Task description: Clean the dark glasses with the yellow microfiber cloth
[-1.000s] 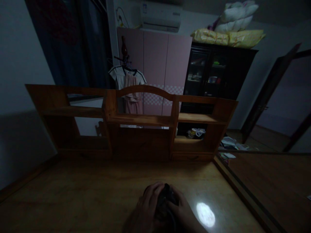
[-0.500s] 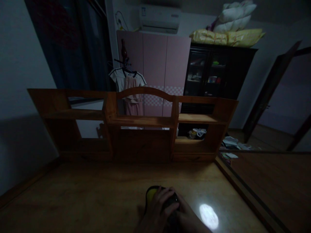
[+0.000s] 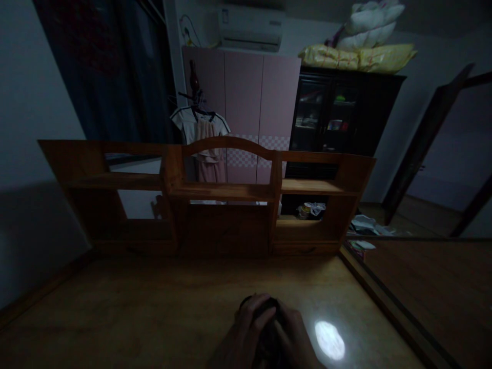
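At the bottom centre of the head view, my left hand (image 3: pixel 246 330) and my right hand (image 3: pixel 295 328) are closed around a dark object (image 3: pixel 269 335). A thin black curved edge of it shows near my left fingertips. Fingers of my left hand lie over its top, while my right hand grips its right side. The object is too dark and too covered to name its kind. It is just over the wooden desktop (image 3: pixel 154 302); whether it touches the wood cannot be seen.
A wooden shelf unit (image 3: pixel 226 192) stands along the desk's far edge. Light reflects brightly off the wood (image 3: pixel 329 340) right of my hands. A wall (image 3: pixel 34 220) borders the left side. Beyond stand a pink wardrobe (image 3: pixel 242 97) and a dark cabinet (image 3: pixel 353 107).
The black-edged yellow part beside my left hand has gone from sight. My left hand has shifted slightly over the object, and my right hand now reaches farther around its right side.
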A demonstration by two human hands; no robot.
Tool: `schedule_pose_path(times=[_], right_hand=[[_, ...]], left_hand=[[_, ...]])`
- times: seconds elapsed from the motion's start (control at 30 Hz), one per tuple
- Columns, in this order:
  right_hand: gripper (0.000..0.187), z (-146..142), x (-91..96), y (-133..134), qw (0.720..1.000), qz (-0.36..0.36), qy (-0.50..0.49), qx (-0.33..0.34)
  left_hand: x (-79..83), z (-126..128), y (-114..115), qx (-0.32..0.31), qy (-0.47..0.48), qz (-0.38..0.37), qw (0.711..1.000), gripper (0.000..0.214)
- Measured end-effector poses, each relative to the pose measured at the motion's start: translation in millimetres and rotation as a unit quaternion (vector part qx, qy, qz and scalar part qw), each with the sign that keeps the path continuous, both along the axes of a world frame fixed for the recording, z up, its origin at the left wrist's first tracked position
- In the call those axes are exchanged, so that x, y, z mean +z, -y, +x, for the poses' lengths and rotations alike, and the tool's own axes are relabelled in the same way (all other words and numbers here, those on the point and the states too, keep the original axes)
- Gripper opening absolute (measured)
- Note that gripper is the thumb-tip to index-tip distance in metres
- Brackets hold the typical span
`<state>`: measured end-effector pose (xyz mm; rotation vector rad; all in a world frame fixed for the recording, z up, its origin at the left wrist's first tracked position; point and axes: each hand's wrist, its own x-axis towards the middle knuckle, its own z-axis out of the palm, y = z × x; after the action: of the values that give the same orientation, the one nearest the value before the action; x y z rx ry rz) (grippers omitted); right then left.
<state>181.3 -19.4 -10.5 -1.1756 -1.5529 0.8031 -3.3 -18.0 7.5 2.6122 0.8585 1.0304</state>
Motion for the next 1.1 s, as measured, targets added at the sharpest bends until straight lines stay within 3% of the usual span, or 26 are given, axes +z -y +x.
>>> schedule_pose_path(times=[0.23,0.43,0.57,0.83,0.93,1.03,1.1], right_hand=[[0.031,-2.6,10.2,0.7,0.999,0.011,0.025,-0.022],[0.033,-7.1,22.8,-1.5,0.999,-0.010,-0.004,0.030],[0.032,-11.9,27.0,-2.2,0.999,-0.031,-0.030,0.028],[0.045,-6.1,18.6,-1.6,0.995,-0.048,-0.084,0.033],[0.052,-4.8,18.4,-1.0,0.979,-0.112,-0.161,0.046],[0.052,-10.3,29.6,3.2,0.948,-0.187,-0.236,0.099],[0.049,-16.0,39.0,7.1,0.938,-0.200,-0.253,0.126]], left_hand=[[-2.4,1.6,2.6,0.051,0.010,0.003,0.999,0.083],[-6.4,-1.7,-1.6,0.083,0.046,-0.019,0.995,0.078],[-7.6,-2.5,-3.0,0.098,0.057,-0.028,0.993,0.078],[0.2,2.1,1.2,0.135,0.054,-0.030,0.989,0.078],[3.6,-0.4,3.1,0.152,0.043,-0.033,0.987,0.077],[1.1,-5.9,2.5,0.139,0.030,-0.003,0.990,0.072],[-3.5,-8.7,1.3,0.127,0.029,0.036,0.991,0.068]])
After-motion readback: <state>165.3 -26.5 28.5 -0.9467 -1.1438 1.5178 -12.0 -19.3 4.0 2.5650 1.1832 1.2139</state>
